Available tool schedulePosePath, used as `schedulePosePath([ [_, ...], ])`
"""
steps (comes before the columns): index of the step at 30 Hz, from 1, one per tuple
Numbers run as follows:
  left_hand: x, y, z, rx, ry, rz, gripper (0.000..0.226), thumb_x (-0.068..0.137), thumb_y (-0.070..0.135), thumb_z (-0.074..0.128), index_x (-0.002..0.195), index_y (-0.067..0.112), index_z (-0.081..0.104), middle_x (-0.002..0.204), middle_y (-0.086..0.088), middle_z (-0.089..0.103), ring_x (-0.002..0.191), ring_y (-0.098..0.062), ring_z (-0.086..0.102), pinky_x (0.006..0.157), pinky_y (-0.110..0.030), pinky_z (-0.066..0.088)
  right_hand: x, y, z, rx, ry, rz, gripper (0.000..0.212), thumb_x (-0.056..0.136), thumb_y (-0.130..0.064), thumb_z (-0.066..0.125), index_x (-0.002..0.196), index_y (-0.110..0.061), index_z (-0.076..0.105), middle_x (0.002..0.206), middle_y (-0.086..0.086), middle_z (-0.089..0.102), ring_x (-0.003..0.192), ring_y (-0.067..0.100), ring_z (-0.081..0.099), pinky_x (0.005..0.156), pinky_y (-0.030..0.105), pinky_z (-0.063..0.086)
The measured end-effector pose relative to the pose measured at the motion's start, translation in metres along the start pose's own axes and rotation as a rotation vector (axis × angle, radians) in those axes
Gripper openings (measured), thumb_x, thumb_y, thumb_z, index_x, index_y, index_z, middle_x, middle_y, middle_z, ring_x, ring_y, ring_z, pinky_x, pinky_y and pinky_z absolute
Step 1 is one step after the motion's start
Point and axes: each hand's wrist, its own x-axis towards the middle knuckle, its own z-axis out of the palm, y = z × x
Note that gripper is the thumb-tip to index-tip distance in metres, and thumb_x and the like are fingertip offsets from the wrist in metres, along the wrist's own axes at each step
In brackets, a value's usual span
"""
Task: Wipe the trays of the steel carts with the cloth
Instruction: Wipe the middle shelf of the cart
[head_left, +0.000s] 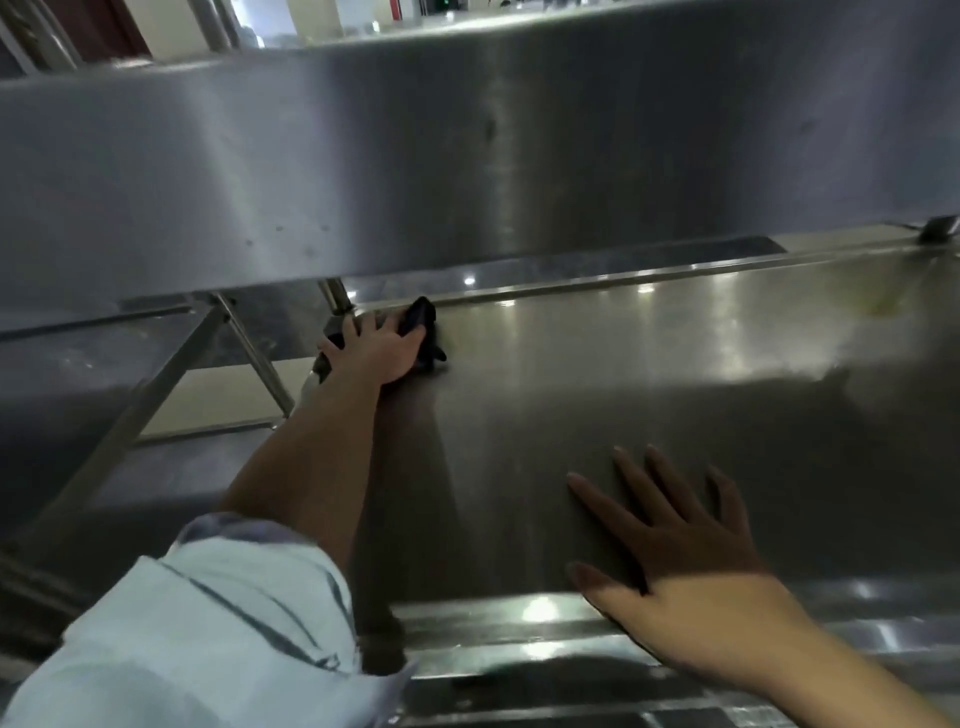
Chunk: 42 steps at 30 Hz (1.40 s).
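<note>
Head view: left hand (375, 349) grips dark cloth (423, 332) at steel tray (649, 374) far corner; right hand (670, 525) flat, fingers spread.

Dark cloth (423, 332) lies bunched at the far-left corner of the steel tray (649, 374).
</note>
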Motion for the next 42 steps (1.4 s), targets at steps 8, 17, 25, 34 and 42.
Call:
schedulePosePath([
  [8, -0.043, 0.013, 0.009, -0.032, -0.017, 0.083, 0.067, 0.096, 0.067, 0.021, 0.156, 0.040, 0.012, 0.167, 0.002, 0.000, 0.153, -0.027, -0.010, 0.116, -0.063, -0.011, -0.007, -0.004, -0.007, 0.008, -0.057, 0.018, 0.088, 0.064, -0.084, -0.006, 0.149, -0.060, -0.010, 0.166, -0.010, -0.017, 0.151, 0.014, -0.024, 0.119, 0.054, -0.013],
  [17, -0.195, 0.038, 0.033, -0.005, -0.014, 0.340, 0.062, 0.096, 0.069, 0.025, 0.153, 0.050, 0.011, 0.167, 0.010, -0.001, 0.153, -0.021, -0.009, 0.116, -0.065, -0.007, -0.013, 0.002, -0.016, 0.212, 0.005, 0.052, 0.068, 0.083, -0.070, 0.034, 0.148, -0.049, 0.032, 0.165, -0.017, 0.015, 0.153, 0.007, 0.004, 0.121, 0.043, -0.002],
  [25, -0.274, -0.014, 0.037, -0.057, -0.110, 0.352, 0.065, 0.097, 0.068, 0.028, 0.152, 0.055, -0.001, 0.163, 0.017, -0.019, 0.148, -0.007, -0.024, 0.121, -0.046, -0.012, -0.021, -0.003, -0.014, 0.193, 0.015, 0.027, 0.057, 0.091, -0.065, 0.036, 0.145, -0.046, 0.037, 0.164, -0.016, 0.020, 0.153, 0.010, 0.007, 0.122, 0.047, -0.001],
  [34, -0.179, -0.022, 0.034, -0.010, 0.016, 0.067, 0.059, 0.102, 0.058, 0.020, 0.156, 0.045, 0.001, 0.167, 0.003, -0.007, 0.153, -0.022, -0.008, 0.120, -0.052, -0.007, -0.025, -0.004, -0.013, 0.221, 0.032, 0.007, 0.052, 0.095, -0.058, 0.046, 0.144, -0.043, 0.038, 0.163, -0.014, 0.022, 0.153, 0.012, 0.008, 0.122, 0.049, 0.000],
  [42, -0.106, 0.003, -0.005, 0.109, 0.076, -0.253, 0.089, 0.085, 0.080, 0.020, 0.153, 0.023, 0.033, 0.156, -0.022, 0.030, 0.144, -0.042, 0.022, 0.115, -0.055, 0.020, -0.022, 0.000, -0.009, 0.251, 0.040, 0.002, 0.068, 0.080, -0.068, 0.032, 0.144, -0.045, 0.037, 0.163, -0.017, 0.021, 0.153, 0.010, 0.005, 0.122, 0.049, -0.001],
])
